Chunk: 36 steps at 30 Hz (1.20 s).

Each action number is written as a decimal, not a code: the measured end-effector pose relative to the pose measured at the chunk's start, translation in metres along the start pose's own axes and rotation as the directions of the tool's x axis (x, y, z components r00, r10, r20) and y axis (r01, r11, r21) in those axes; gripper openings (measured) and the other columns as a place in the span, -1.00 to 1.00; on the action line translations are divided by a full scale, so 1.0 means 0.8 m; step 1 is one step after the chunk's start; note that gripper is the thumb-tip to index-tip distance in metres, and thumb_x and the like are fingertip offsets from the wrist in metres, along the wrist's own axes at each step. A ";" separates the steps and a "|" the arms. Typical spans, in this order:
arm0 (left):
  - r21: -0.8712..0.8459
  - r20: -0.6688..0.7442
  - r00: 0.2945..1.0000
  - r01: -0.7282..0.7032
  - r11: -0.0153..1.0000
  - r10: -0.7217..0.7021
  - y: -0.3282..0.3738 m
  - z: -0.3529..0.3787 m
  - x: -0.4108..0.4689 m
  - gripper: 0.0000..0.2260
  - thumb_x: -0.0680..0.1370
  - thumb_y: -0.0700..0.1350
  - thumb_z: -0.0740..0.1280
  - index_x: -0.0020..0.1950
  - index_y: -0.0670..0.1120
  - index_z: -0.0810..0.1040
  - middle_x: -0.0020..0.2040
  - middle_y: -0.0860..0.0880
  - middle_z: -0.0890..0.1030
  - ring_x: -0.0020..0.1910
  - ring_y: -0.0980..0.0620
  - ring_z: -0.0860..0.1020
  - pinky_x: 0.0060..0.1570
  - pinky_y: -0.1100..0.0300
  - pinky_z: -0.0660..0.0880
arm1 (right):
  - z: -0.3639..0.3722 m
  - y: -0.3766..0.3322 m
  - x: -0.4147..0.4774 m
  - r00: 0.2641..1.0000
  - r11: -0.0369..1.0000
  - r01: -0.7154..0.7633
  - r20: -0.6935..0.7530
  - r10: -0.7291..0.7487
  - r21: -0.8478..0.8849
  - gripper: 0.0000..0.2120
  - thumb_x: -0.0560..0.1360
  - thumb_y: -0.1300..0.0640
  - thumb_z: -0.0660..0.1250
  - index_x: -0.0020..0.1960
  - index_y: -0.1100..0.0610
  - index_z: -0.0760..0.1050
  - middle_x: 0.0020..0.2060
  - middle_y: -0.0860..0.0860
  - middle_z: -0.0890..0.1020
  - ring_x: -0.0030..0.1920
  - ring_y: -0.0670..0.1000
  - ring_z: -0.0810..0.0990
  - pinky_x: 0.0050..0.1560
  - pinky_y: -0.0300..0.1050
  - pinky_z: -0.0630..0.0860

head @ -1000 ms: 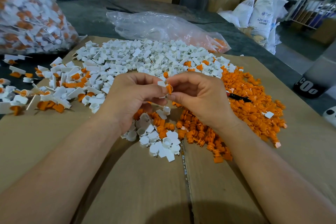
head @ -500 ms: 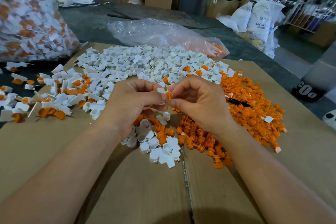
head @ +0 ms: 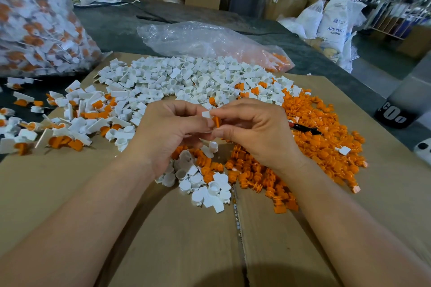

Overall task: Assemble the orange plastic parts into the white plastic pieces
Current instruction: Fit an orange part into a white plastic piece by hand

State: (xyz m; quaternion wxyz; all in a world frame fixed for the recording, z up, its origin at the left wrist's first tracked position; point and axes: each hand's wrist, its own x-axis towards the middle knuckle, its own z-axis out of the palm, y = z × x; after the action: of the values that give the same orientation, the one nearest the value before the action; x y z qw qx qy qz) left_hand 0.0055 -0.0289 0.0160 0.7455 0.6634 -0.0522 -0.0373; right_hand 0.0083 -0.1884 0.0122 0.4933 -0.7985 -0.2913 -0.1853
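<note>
Left hand (head: 170, 130) pinches white piece (head: 206, 114); right hand (head: 254, 130) pinches orange part (head: 217, 121).

Flattened cardboard (head: 58, 193) (on a dark table (head: 112, 30)) carries white pieces (head: 186, 77); orange parts (head: 326, 142) beside.

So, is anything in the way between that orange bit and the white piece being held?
Nothing visible. The right hand pinches the orange part right against the white piece in the left hand; the joint itself is hidden.

An orange part (head: 217, 121) sits against a white piece (head: 206, 114), pinched between the left hand (head: 172, 130) and right hand (head: 256, 133); loose white pieces (head: 186, 79) lie heaped behind, orange parts (head: 326, 144) at right.
</note>
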 end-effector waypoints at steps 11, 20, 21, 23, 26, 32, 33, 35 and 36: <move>-0.043 0.017 1.000 0.004 0.999 -0.004 -0.001 0.001 0.001 -0.87 0.33 -0.38 0.40 -0.34 -0.17 0.59 -0.42 -0.14 0.61 -0.46 0.02 0.59 -0.42 0.29 0.54 | 0.001 0.002 0.001 0.999 0.999 0.021 -0.027 -0.022 -0.034 -0.60 0.30 0.26 0.46 0.11 0.15 0.49 -0.22 -0.05 0.60 -0.18 0.00 0.60 -0.12 -0.07 0.58; -0.018 0.024 0.999 -0.020 1.000 0.021 -0.001 0.001 0.001 -0.88 0.25 -0.32 0.44 -0.43 -0.12 0.63 -0.43 -0.11 0.61 -0.45 0.02 0.60 -0.43 0.29 0.53 | 0.003 0.002 0.000 0.999 0.999 0.024 -0.030 -0.026 -0.044 -0.62 0.29 0.23 0.46 0.10 0.17 0.50 -0.21 -0.04 0.61 -0.18 0.00 0.61 -0.13 -0.07 0.59; -0.010 0.024 0.999 -0.026 1.000 0.026 -0.001 0.001 0.001 -0.84 0.29 -0.35 0.43 -0.43 -0.11 0.63 -0.44 -0.11 0.61 -0.46 0.03 0.60 -0.43 0.30 0.53 | 0.003 0.002 0.000 0.999 0.998 0.030 -0.030 -0.031 -0.046 -0.62 0.29 0.23 0.46 0.09 0.16 0.50 -0.21 -0.05 0.61 -0.18 -0.01 0.61 -0.13 -0.08 0.59; 0.001 0.025 0.999 -0.035 0.999 0.034 -0.001 0.000 0.002 -0.79 0.33 -0.38 0.41 -0.44 -0.11 0.63 -0.45 -0.10 0.61 -0.47 0.04 0.59 -0.44 0.30 0.52 | 0.004 0.002 0.000 0.999 0.998 0.037 -0.030 -0.039 -0.051 -0.62 0.29 0.22 0.46 0.09 0.15 0.51 -0.22 -0.06 0.61 -0.19 -0.02 0.61 -0.14 -0.08 0.58; -0.005 0.025 0.999 -0.028 1.000 0.028 -0.003 -0.001 0.002 -0.81 0.35 -0.39 0.40 -0.40 -0.14 0.61 -0.44 -0.11 0.60 -0.46 0.02 0.59 -0.43 0.30 0.53 | 0.004 0.001 -0.001 0.999 0.996 0.023 -0.021 -0.025 -0.082 -0.62 0.29 0.22 0.48 0.10 0.12 0.52 -0.22 -0.03 0.62 -0.19 -0.03 0.61 -0.13 -0.09 0.58; -0.079 -0.024 1.000 0.012 0.997 -0.014 -0.001 -0.003 0.004 -0.88 0.22 -0.29 0.42 -0.28 -0.22 0.56 -0.46 -0.07 0.59 -0.45 0.03 0.60 -0.47 0.33 0.50 | -0.036 0.004 0.007 0.967 0.890 -0.254 -0.107 0.230 -0.379 -0.55 0.33 -0.07 0.44 0.17 0.05 0.55 -0.03 -0.10 0.60 -0.09 -0.25 0.52 -0.04 -0.37 0.45; -0.085 -0.025 1.000 0.015 0.996 -0.017 -0.001 -0.002 0.004 -0.85 0.20 -0.27 0.42 -0.26 -0.23 0.56 -0.46 -0.06 0.59 -0.45 0.03 0.60 -0.47 0.34 0.50 | -0.048 0.008 0.009 0.951 0.825 -0.309 -0.127 0.283 -0.473 -0.53 0.34 -0.11 0.42 0.20 0.03 0.53 0.06 -0.07 0.60 -0.02 -0.22 0.51 0.00 -0.34 0.40; -0.089 -0.021 1.000 0.015 0.996 -0.017 0.000 -0.001 0.002 -0.81 0.17 -0.24 0.41 -0.25 -0.23 0.56 -0.45 -0.06 0.60 -0.44 0.04 0.61 -0.46 0.34 0.50 | -0.070 0.017 0.011 0.893 0.685 -0.411 -0.115 0.435 -0.602 -0.41 0.34 -0.18 0.39 0.30 0.02 0.44 0.23 -0.03 0.52 0.18 -0.10 0.46 0.12 -0.19 0.34; -0.092 -0.019 1.000 0.013 0.996 -0.015 0.001 -0.001 0.002 -0.80 0.17 -0.23 0.41 -0.25 -0.23 0.56 -0.45 -0.06 0.60 -0.44 0.03 0.60 -0.46 0.33 0.51 | -0.079 0.021 0.011 0.848 0.617 -0.445 -0.085 0.523 -0.649 -0.34 0.33 -0.21 0.38 0.35 0.03 0.37 0.31 -0.01 0.45 0.28 -0.03 0.40 0.19 -0.11 0.32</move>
State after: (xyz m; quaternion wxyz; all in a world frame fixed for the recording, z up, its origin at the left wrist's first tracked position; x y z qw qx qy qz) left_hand 0.0070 -0.0280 0.0163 0.7754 0.6292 -0.0384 -0.0381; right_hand 0.0253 -0.2485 0.0342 0.2011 -0.9755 -0.0099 -0.0887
